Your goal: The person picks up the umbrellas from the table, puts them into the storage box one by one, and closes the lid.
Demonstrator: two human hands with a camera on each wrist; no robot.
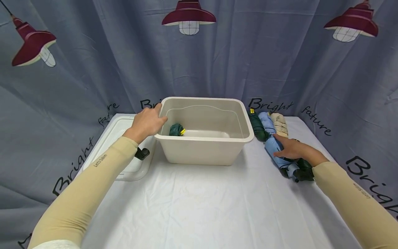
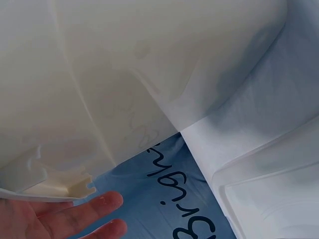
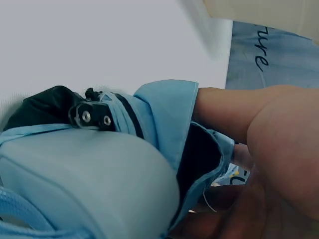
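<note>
A beige plastic storage bin (image 1: 199, 152) stands at the back middle, holding a dark green folded umbrella (image 1: 176, 129) with a yellow tag near its left wall. My left hand (image 1: 148, 121) rests at the bin's left rim, thumb over the edge. In the left wrist view its fingers (image 2: 94, 209) extend loosely beneath the rim. On the right, my right hand (image 1: 293, 149) grips a light blue folded umbrella (image 1: 275, 148), the thumb on one side and fingers on the other. The right wrist view shows this umbrella's rounded pale blue handle (image 3: 99, 169); some fingertips are hidden behind the fabric.
Behind the right hand lie a dark green umbrella (image 1: 256, 126), another blue umbrella (image 1: 266, 121) and a beige umbrella (image 1: 279, 124). A dark umbrella (image 1: 304, 171) lies partly under the right wrist. The white lid (image 1: 130, 173) is left of the bin, and a curtain (image 1: 217, 62) hangs behind.
</note>
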